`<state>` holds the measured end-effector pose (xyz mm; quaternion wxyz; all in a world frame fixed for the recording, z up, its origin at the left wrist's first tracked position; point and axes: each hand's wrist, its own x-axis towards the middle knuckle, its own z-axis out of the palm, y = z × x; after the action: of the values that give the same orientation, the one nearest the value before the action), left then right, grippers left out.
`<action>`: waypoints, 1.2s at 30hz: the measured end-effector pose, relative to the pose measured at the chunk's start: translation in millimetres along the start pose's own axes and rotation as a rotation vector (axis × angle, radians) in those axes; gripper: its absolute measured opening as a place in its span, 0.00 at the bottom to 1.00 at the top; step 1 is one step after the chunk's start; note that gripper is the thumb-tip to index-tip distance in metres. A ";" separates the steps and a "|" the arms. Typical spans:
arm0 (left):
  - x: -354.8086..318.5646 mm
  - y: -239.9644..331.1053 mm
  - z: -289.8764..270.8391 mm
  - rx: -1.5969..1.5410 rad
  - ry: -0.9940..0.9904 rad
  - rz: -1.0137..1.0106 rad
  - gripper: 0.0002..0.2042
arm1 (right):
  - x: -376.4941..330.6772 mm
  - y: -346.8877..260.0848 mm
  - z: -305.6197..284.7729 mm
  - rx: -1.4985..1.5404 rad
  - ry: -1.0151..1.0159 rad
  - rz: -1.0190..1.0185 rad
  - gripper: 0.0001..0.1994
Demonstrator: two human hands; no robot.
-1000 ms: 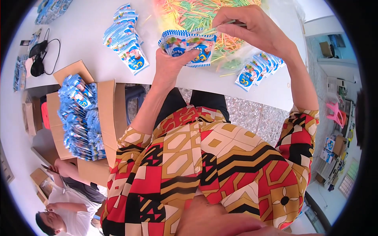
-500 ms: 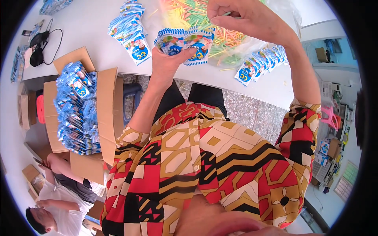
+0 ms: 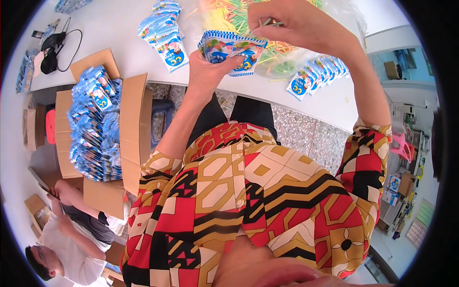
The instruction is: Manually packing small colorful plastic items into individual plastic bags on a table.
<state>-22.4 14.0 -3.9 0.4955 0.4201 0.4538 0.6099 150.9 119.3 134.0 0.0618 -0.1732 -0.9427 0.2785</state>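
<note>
This looks like a small packing workshop where goods are sorted by hand. A long white tabletop (image 3: 119, 28) carries fanned stacks of blue-and-white printed packets (image 3: 165, 33) and a clear bag of thin coloured sticks (image 3: 248, 19). Beside the tabletop an open cardboard box (image 3: 129, 124) is filled with many more of the same blue packets (image 3: 93, 124), and further flattened and empty cartons (image 3: 33, 126) lie on the floor around it. Another person (image 3: 71, 239) crouches low among those cartons. At the right edge, a cluttered area with a pink plastic stool (image 3: 404, 146) and what may be more boxed stock shows, though blurred.
</note>
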 end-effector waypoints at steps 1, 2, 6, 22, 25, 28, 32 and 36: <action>-0.3 -0.2 0.2 0.000 -0.002 0.000 0.15 | 2.7 -1.8 2.2 -0.079 -0.028 -0.034 0.06; -1.0 0.7 0.6 0.009 -0.002 -0.010 0.15 | 5.2 -4.9 3.3 -0.079 -0.028 -0.035 0.06; -3.0 1.0 1.2 0.021 -0.001 -0.014 0.14 | 8.8 -1.2 8.8 -0.079 0.175 -0.278 0.07; -2.4 0.9 -4.9 -0.014 -0.009 -0.047 0.20 | 24.3 -2.7 19.4 0.059 0.250 -0.182 0.08; -1.1 1.9 -2.5 -0.045 0.025 -0.002 0.16 | 26.3 -4.1 19.5 0.010 0.268 -0.098 0.09; 0.0 1.6 -4.3 -0.053 0.032 0.010 0.16 | 20.8 2.5 33.4 -0.026 0.381 -0.229 0.10; -0.2 4.2 -7.9 -0.076 0.082 0.029 0.16 | 15.2 5.8 34.5 -0.018 0.533 -0.023 0.14; -0.3 8.6 -3.5 -0.094 0.062 0.035 0.15 | 3.5 37.7 74.6 -0.136 0.515 -0.009 0.20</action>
<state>-27.7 12.4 3.6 0.4899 0.3852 0.4323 0.6517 142.7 112.6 51.1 0.2891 -0.2380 -0.9132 0.1608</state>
